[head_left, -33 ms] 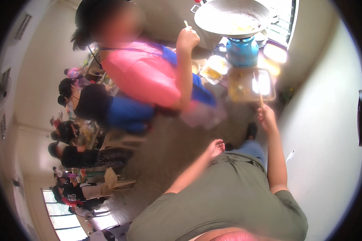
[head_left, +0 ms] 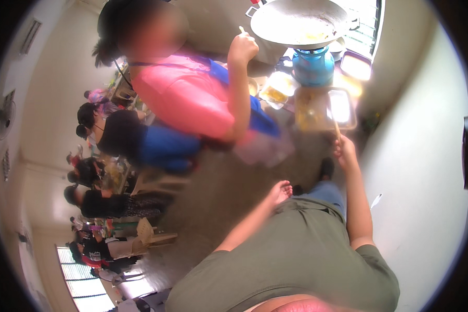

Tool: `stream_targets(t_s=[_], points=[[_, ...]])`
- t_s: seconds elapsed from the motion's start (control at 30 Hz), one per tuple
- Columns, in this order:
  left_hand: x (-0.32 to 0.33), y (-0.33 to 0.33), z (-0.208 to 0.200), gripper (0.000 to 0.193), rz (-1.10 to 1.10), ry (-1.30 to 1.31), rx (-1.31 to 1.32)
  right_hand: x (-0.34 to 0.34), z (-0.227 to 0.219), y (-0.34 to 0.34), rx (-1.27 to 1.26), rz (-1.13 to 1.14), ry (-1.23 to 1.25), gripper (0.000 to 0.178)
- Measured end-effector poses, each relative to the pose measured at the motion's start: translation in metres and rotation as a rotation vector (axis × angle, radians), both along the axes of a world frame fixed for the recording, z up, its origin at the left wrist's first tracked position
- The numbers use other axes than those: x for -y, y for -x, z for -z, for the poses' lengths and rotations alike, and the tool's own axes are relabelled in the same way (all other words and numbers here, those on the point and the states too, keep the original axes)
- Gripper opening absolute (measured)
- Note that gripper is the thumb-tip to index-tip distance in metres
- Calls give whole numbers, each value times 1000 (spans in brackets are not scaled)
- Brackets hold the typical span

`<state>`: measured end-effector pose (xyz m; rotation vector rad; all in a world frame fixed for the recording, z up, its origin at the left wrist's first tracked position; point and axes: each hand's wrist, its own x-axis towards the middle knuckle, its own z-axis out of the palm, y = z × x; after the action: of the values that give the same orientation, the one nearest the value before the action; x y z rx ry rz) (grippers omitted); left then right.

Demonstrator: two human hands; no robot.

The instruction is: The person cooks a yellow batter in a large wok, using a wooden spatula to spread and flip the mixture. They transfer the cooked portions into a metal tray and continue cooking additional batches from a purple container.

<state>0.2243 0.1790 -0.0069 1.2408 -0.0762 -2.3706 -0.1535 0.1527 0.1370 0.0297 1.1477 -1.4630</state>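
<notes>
My right hand (head_left: 343,152) is closed around a wooden-handled utensil (head_left: 337,129). It points up and away from me, and its far end is lost in glare over a shallow clear rectangular tray (head_left: 308,126). Yellowish bits lie in the left part of that tray. Low in front of my shirt hangs my left hand (head_left: 281,192), open and holding nothing, with loosely bent fingers. Beyond the tray, a wide metal wok (head_left: 275,23) sits above a blue gas cylinder (head_left: 313,67), with some food at its bottom.
A co-worker in a pink shirt (head_left: 187,99) and blue apron stands close at left, a raised hand (head_left: 243,48) gripping a thin stick. A white container (head_left: 277,89) of yellow food lies beside the cylinder. The wall (head_left: 416,197) runs along my right. Several people work at tables far left.
The utensil's visible part over the tray looks shorter, its far section now lost in the glare. Both hands stay in nearly the same place.
</notes>
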Motion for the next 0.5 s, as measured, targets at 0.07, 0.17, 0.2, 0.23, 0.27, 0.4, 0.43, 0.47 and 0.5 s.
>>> stream_targets(t_s=[0.07,0.17,0.2,0.23,0.27,0.4,0.43,0.47,0.5], points=[[-10,5,-1,21,-13,22,37,3,4,-3,47,18,-120,21],[-17,11,1,20,-2,9,26,-7,12,-1,115,-83,-52,29],[-18,13,1,20,5,-1,23,-9,14,-4,119,-88,-41,32],[-16,12,1,21,20,10,31,-9,16,-10,125,-92,-29,36],[-19,14,2,21,28,5,32,-15,17,-12,120,-92,-29,40],[-18,17,3,24,52,-11,39,-22,15,-14,100,-158,-23,47],[-15,18,4,24,52,-6,37,-24,15,-10,73,-161,9,45],[-14,16,4,24,46,-2,38,-26,14,-8,50,-171,40,44],[-12,13,5,22,43,11,39,-25,9,-10,28,-185,74,43]])
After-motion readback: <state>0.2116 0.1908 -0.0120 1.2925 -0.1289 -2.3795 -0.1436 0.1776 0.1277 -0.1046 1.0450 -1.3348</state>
